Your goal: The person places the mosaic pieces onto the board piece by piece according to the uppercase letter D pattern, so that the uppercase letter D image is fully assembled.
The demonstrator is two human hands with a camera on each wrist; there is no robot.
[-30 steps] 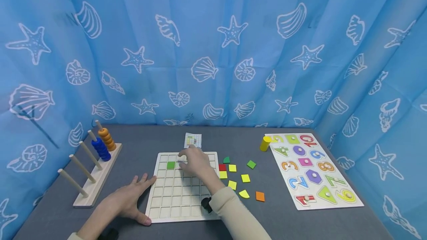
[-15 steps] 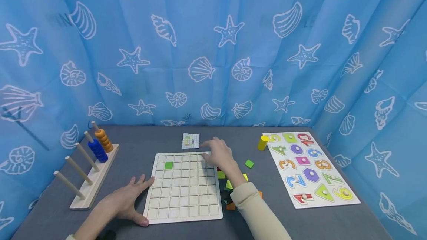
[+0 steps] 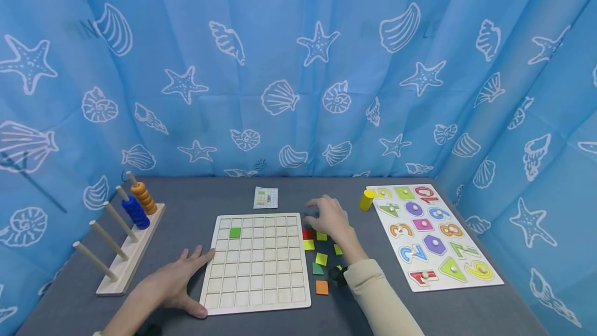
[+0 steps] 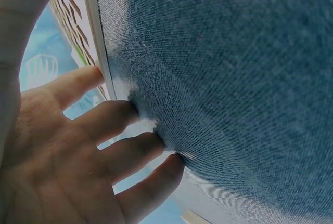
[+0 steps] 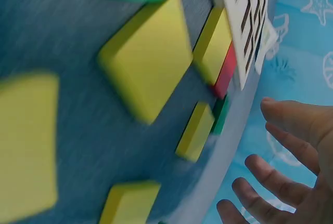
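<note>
My left hand (image 3: pixel 174 280) rests at the left edge of a pale gridded board (image 3: pixel 256 268), its thumb by the near corner and fingers spread. In the left wrist view, the index fingertip of this hand (image 4: pixel 67 156) meets the board's edge. One green square tile (image 3: pixel 235 233) lies in a cell toward the board's upper left. Right of the board my right hand (image 3: pixel 331 219) hovers over loose tiles, its fingers loosely bent around nothing. Below it are a red tile (image 3: pixel 308 234), several yellow tiles (image 5: pixel 148 57), a dark green rounded tile (image 3: pixel 317 269) and an orange square tile (image 3: pixel 322 288).
Behind the board lies a small printed grid card (image 3: pixel 266 198). On the left stands a wooden peg rack (image 3: pixel 130 253) with blue rings (image 3: pixel 135 212) and orange rings (image 3: pixel 143 198). A yellow cylinder (image 3: pixel 367 200) and a number puzzle board (image 3: pixel 438 263) are on the right, before a blue curtain (image 3: pixel 280 134).
My right hand has moved right, from above the board's upper part to above the loose tiles. The left hand has stayed at the board's edge. The head view has shifted slightly.
</note>
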